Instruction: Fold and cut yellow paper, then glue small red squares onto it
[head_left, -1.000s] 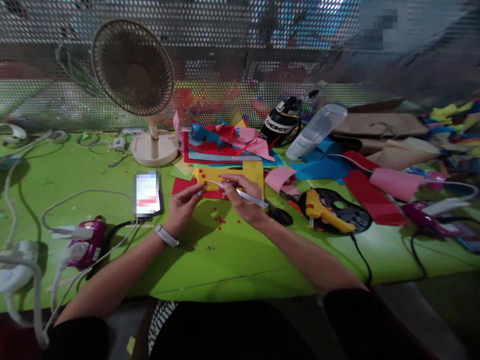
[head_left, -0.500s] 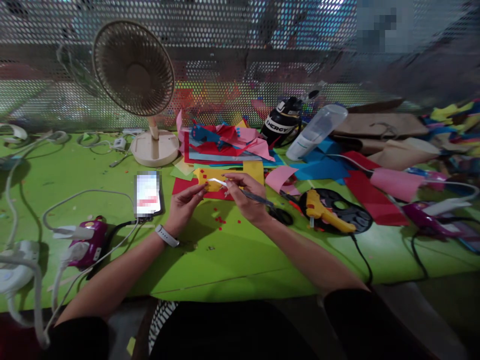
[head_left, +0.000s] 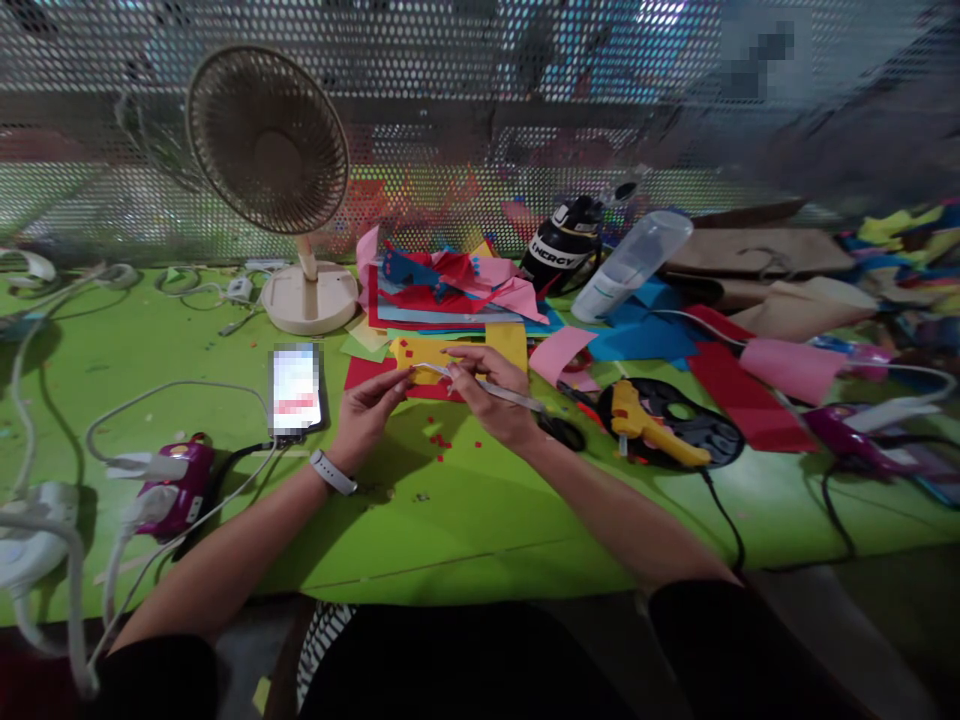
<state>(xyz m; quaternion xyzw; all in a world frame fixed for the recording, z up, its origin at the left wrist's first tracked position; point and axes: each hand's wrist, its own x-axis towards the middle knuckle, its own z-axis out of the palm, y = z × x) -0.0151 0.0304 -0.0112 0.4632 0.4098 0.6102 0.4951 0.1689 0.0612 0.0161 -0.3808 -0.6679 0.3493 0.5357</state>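
Between thumb and forefinger, my left hand (head_left: 369, 403) pinches something tiny that I cannot make out. My right hand (head_left: 491, 395) is closed like a pen grip round slim metal tweezers (head_left: 510, 396), whose bent tip reaches the left fingertips. Behind and beneath the hands lie a piece of yellow paper (head_left: 424, 351) with small red bits on it and a sheet of red paper (head_left: 365, 374). Several small red paper squares (head_left: 441, 442) are scattered on the green table (head_left: 465, 510) nearer to me.
Left of my hands are a phone (head_left: 294, 388), a purple power strip (head_left: 174, 487) with cables, and a fan (head_left: 309, 298). To the right sit scissors (head_left: 562, 432) and a yellow glue gun (head_left: 645, 422) on a black tray. Coloured paper (head_left: 457, 285), a black bottle (head_left: 561, 245) and a clear bottle (head_left: 637, 262) stand behind.
The tweezers have turned slightly in my right hand, and their shine has changed. The right hand has shifted a little to the right. My left hand stays almost in place.
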